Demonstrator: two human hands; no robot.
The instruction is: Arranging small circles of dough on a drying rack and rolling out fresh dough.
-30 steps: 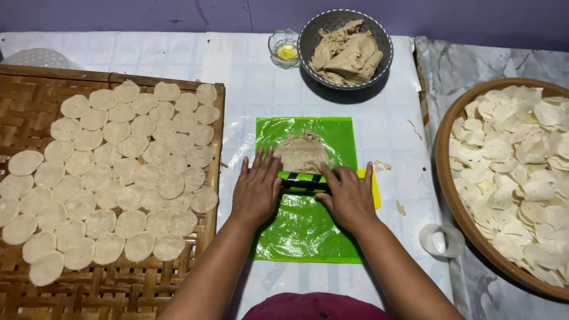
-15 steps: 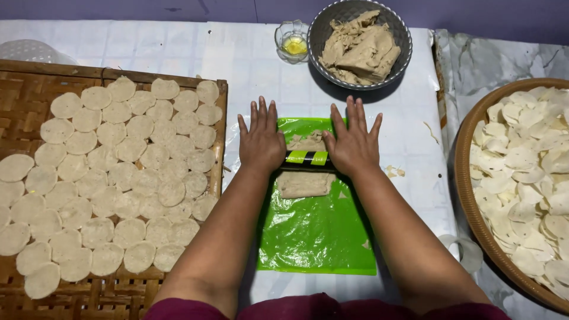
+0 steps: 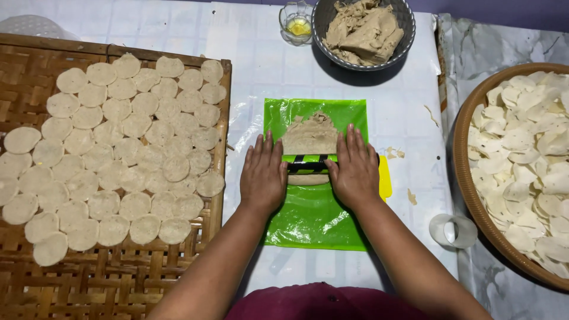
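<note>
Both palms flat on the roller, dough under it.

My left hand [image 3: 264, 175] and right hand [image 3: 354, 172] lie open, fingers stretched toward 12 o'clock, pressing down on the two ends of a black-and-green rolling pin [image 3: 309, 162] and gripping nothing; they sit apart, with the pin's middle showing between them. The flattened dough [image 3: 309, 136] spreads out from under the pin toward 12 o'clock, a thin edge peeking out at 6 o'clock, all on the green plastic sheet [image 3: 314, 219]. At 9 o'clock a woven bamboo tray [image 3: 112, 278] carries rows of pale dough rounds [image 3: 118, 148]. At 3 o'clock a round basket [image 3: 465, 178] holds heaped thin discs. At 12 o'clock stands a metal bowl [image 3: 406, 18] of dough, a small glass dish [image 3: 296, 25] beside it. A ring cutter [image 3: 453, 231] lies at 4 o'clock.
</note>
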